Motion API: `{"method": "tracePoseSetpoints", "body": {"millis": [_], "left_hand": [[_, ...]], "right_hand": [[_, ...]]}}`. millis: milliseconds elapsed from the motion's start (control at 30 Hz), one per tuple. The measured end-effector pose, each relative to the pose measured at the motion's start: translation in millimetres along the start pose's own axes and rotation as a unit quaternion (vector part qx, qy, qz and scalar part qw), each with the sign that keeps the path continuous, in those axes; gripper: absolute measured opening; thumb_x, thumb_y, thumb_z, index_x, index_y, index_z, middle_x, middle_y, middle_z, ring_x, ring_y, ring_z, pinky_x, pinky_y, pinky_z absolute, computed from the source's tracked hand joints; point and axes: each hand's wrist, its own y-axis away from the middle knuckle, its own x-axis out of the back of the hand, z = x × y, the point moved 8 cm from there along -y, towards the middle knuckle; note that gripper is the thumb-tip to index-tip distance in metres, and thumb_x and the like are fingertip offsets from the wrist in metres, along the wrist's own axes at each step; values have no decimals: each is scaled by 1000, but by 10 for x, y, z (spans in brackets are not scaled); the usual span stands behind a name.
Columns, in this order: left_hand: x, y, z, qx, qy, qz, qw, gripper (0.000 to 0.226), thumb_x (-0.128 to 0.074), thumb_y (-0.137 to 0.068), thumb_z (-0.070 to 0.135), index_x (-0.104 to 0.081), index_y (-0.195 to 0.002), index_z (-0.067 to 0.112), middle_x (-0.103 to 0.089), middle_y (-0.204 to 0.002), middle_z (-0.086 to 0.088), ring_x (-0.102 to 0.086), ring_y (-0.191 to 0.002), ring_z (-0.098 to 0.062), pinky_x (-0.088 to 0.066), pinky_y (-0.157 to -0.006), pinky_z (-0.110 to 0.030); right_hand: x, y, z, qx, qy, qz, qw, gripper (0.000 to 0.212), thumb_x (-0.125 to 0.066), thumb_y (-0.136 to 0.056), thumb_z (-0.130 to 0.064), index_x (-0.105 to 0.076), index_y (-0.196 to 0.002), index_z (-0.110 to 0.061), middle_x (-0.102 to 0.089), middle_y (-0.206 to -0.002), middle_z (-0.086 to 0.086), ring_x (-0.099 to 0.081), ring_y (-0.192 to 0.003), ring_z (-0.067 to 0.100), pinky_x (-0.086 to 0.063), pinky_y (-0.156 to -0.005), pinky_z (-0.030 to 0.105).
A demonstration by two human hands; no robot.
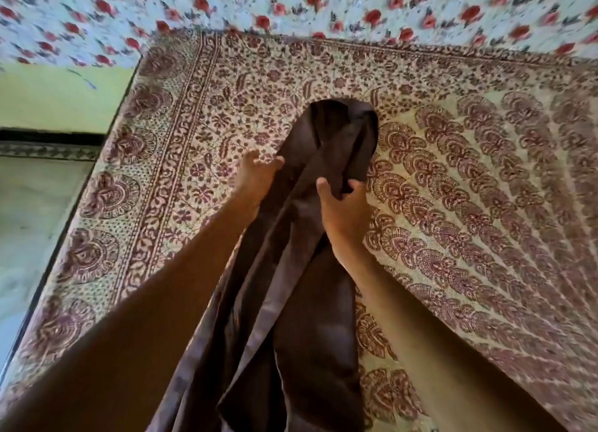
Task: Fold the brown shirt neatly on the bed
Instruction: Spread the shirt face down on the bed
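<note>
Two bare hands on one dark brown cotton shirt [310,270], bunched lengthwise over a maroon-and-cream block-printed bedspread [469,179], nearer its left edge than its right. Left hand [259,176] at the shirt's left fold, fingers partly curled, grip unclear. Right hand [343,211] closed around gathered cloth, thumb on top, fabric draping past both forearms.

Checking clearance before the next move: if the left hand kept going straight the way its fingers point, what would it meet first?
Probably the patterned bedspread; the left hand points up-frame beside the brown shirt, though its height is unclear.
</note>
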Motion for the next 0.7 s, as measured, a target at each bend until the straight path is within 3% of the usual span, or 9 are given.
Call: {"method": "tracePoseSetpoints", "body": {"millis": [33, 100, 167, 233, 367, 433, 533, 633, 700], "left_hand": [[-45, -9, 49, 9, 10, -7, 1000, 73, -73, -68, 43, -52, -131, 12, -64, -121, -15, -61, -110, -30, -50, -97, -44], [-121, -30, 51, 36, 18, -28, 999, 51, -74, -77, 30, -61, -121, 9, -67, -114, -17, -64, -106, -32, -53, -93, -43], [-176, -6, 42, 53, 32, -46, 997, 29, -70, -81, 23, -68, -107, 9, -70, -104, -16, -67, -99, -33, -55, -89, -46], [-113, 108, 172, 45, 27, -30, 998, 27, -61, -85, 21, -67, -108, 9, -69, -105, -17, -66, -101, -33, -54, -91, -48], [233, 537, 592, -1, 9, 55, 998, 31, -46, -96, 16, -58, -122, 4, -63, -113, -15, -59, -108, -31, -48, -98, -43], [320, 798, 739, 9, 94, 9, 995, 29, -51, -96, 25, -61, -116, 6, -67, -106, -12, -64, -100, -29, -52, -93, -45], [406, 1365, 986, 16, 121, -93, 988, 30, -68, -87, 32, -70, -104, 7, -72, -93, -12, -70, -85, -26, -57, -83, -43], [686, 2063, 1283, -49, 15, -46, 998, 22, -69, -85, 37, -71, -84, 16, -69, -80, -14, -63, -74, -23, -54, -75, -44], [907, 2545, 1560, -84, -20, -5, 996, 19, -64, -89, 36, -69, -79, 20, -67, -79, -13, -63, -78, -26, -48, -69, -39]], "right_hand": [[-26, -42, -23, -6, -17, -6, 1000, 51, -64, -84, -51, -60, -116, -12, -68, -95, 1, -63, -90, 22, -49, -77, 34], [-77, -79, -102, 6, -34, -27, 999, 30, -65, -87, -39, -69, -96, -10, -69, -85, 1, -66, -86, 24, -49, -73, 34], [-33, -49, -196, 17, -50, -37, 998, 22, -64, -89, -30, -71, -92, -9, -71, -85, 3, -66, -86, 23, -50, -76, 34], [117, 16, -229, 1, -73, -37, 997, 20, -63, -91, -25, -70, -96, -7, -69, -87, 4, -65, -89, 24, -51, -79, 33], [638, 110, -150, -62, -104, 19, 993, 30, -58, -92, -12, -62, -120, -1, -66, -114, 17, -63, -107, 33, -50, -96, 43], [940, 218, -230, -79, -123, 32, 989, 32, -53, -94, -8, -57, -125, 0, -63, -117, 13, -60, -108, 28, -48, -94, 35], [1498, 598, -501, -59, -147, 50, 986, 25, -48, -101, -28, -63, -108, -9, -64, -103, 5, -60, -99, 25, -46, -80, 32], [2141, 1082, -784, 2, -118, 86, 989, 31, -48, -101, -36, -68, -99, -13, -62, -82, -8, -59, -82, 19, -48, -75, 35], [2647, 1420, -931, 35, -86, 119, 989, 30, -49, -101, -33, -59, -75, -23, -48, -63, -16, -47, -63, 10, -37, -62, 28]]}}
